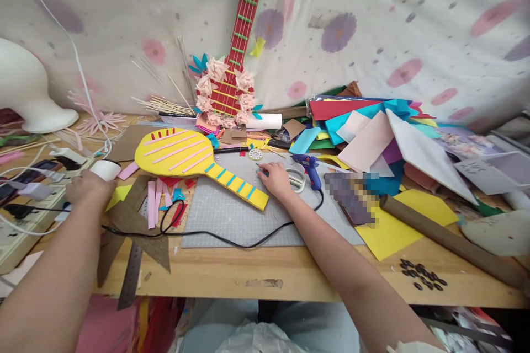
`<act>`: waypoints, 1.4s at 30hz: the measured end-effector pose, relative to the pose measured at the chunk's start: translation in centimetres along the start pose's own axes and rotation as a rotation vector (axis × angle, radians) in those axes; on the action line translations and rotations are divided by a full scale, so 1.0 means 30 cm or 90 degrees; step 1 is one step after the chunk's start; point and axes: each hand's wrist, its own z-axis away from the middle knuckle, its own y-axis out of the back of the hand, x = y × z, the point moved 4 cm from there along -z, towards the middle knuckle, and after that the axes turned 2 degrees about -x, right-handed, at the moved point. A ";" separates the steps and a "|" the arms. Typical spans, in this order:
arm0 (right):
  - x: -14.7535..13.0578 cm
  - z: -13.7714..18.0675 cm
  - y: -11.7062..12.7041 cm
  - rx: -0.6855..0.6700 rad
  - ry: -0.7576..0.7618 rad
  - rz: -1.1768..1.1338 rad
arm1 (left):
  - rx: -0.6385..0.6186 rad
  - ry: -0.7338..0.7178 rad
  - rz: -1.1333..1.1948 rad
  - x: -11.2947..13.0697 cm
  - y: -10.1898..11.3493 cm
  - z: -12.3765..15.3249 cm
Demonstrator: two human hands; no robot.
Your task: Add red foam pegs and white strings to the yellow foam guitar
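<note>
At the left, my left hand (89,188) is closed round a white cylindrical thing (106,170), beside the power strip. My right hand (275,179) rests low over the grey cutting mat (244,226), fingers curled together; a small dark tip shows at them, but what they hold is unclear. Close by its wrist lie pale loop handles (297,181), perhaps of scissors, and a blue glue gun (309,170). Between the hands lies a yellow guitar-shaped cutout (176,151) with pink strips on its body and blue strips along its neck. A small tape roll (255,154) sits beyond my right fingertips.
A red model guitar (238,55) with paper flowers leans at the back. Coloured sheets (364,127) pile up at right, near a phone (351,198), a brown tube (447,242) and black oval pieces (422,274). A black cord (244,246) crosses the mat; a ruler (131,276) overhangs the front edge.
</note>
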 end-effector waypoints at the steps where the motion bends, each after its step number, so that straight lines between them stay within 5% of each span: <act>1: 0.004 0.000 0.008 0.007 -0.003 -0.012 | 0.026 -0.011 0.003 0.011 0.016 0.014; 8: -0.036 0.012 0.108 0.031 0.024 -0.101 | 0.106 -0.102 0.175 0.323 0.130 0.198; 11: -0.071 0.021 0.120 0.017 -0.017 -0.159 | -0.141 -0.087 0.535 0.495 0.018 0.352; 13: -0.079 0.030 0.114 0.005 -0.032 -0.225 | -0.415 -0.030 0.681 0.591 -0.088 0.498; 15: -0.070 0.039 0.108 0.001 -0.015 -0.315 | -0.605 0.054 0.733 0.646 -0.167 0.641; 17: -0.047 0.050 0.109 0.003 -0.001 -0.418 | -0.695 0.090 0.725 0.671 -0.217 0.746; 20: -0.019 0.077 0.111 -0.034 -0.035 -0.613 | -0.651 0.069 0.688 0.677 -0.266 0.820; 25: -0.081 0.130 0.088 -0.162 -0.104 -0.900 | -0.500 -0.095 0.551 0.694 -0.311 0.890; 29: -0.100 0.130 0.089 -0.151 -0.156 -0.967 | -0.528 -0.120 0.586 0.714 -0.303 0.921; 35: -0.038 0.109 0.138 -0.083 -0.212 -1.048 | -0.308 -0.114 0.701 0.686 -0.212 0.817; 42: -0.054 0.165 0.102 -0.092 -0.255 -1.071 | -0.465 -0.088 0.747 0.671 -0.201 0.900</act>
